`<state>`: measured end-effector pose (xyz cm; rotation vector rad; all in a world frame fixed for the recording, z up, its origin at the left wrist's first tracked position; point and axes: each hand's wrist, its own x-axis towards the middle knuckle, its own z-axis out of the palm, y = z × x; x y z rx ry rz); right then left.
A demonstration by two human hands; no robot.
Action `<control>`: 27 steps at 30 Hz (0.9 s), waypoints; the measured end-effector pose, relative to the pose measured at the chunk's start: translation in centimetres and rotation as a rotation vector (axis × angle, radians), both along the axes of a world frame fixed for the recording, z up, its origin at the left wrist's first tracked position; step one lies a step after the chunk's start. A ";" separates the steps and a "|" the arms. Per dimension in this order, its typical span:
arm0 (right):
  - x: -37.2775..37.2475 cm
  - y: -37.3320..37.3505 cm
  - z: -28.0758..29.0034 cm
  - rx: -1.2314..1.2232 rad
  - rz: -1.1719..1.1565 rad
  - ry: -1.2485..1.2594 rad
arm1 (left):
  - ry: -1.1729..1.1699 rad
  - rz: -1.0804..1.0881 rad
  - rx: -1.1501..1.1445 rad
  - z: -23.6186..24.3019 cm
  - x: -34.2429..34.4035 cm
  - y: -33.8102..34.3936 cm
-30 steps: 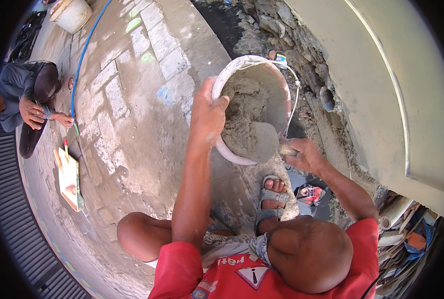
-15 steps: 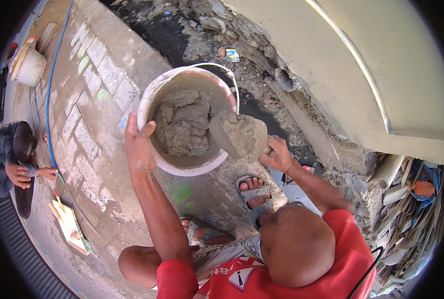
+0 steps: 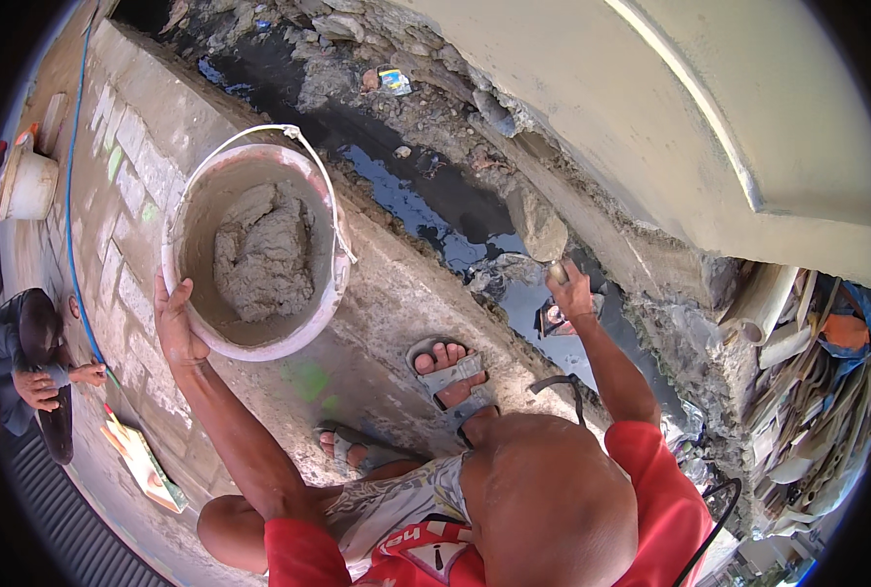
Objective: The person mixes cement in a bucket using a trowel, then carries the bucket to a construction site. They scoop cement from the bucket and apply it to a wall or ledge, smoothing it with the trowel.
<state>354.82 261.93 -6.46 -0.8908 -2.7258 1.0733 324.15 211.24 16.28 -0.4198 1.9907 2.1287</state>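
Note:
My left hand (image 3: 179, 328) grips the near-left rim of a white bucket (image 3: 249, 344), tilted so its inside shows. Grey wet mortar (image 3: 264, 259) lies heaped in it, and its thin handle (image 3: 303, 137) stands up over the far side. Out to the right, my right hand (image 3: 572, 293) is closed around the handle of a trowel (image 3: 538, 223). The grey trowel blade reaches over the drainage ditch, close to the rough foot of the wall. How much mortar sits on the blade I cannot tell.
Dark water fills the ditch (image 3: 396, 201) between the paved ledge and the pale wall (image 3: 778, 127). Bamboo and wood scraps (image 3: 797, 421) are piled at right. At left are another bucket (image 3: 29, 184), a blue hose (image 3: 70, 235) and a seated person (image 3: 29, 362).
The trowel, loaded with mortar and above the bucket's right side before, has swung right over the ditch. The bucket and my left hand have shifted left.

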 end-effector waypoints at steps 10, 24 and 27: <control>-2.7 5.8 -6.2 -0.107 -0.111 -0.090 | 0.017 0.036 -0.031 0.1 0.8 0.1; -5.2 9.3 -3.1 -0.536 -0.159 0.002 | 0.023 0.024 0.023 0.2 1.0 0.6; -5.4 9.7 -2.0 -0.561 -0.136 -0.058 | 0.016 0.021 0.014 0.1 0.8 0.4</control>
